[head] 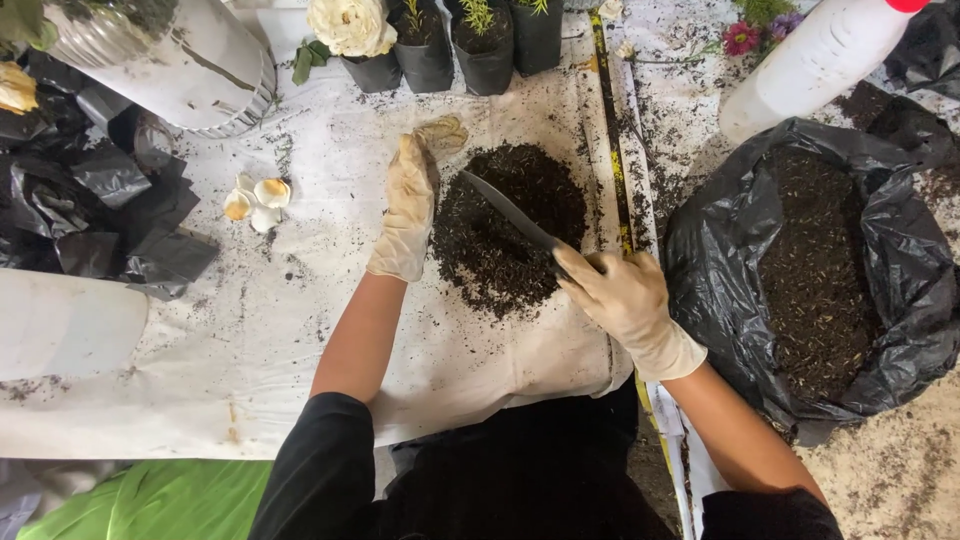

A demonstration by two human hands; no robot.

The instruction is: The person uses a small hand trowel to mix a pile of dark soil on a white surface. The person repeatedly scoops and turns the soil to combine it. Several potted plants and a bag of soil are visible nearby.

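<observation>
Soil heap (510, 225) lies between our gloved hands: our right hand (622, 300) grips a trowel (512, 213) over it, our left hand (407, 210) stands flat, holding nothing.

Two gloved hands, one knife, one heap of soil: our count at the potting table.

Taking the soil pile (510, 225) as our landmark, we count one gloved left hand (405, 215) just left of it and one gloved right hand (625, 300) at its lower right, gripping one knife (510, 215) laid across it. Above it we see four black grow bags (485, 45) and one white flower (350, 25). Right of it lies one black sack of soil (810, 270), with one white bottle (815, 55) beyond. Left of it we count three eggshell pieces (257, 200); one white container (190, 60) stands upper left.
</observation>
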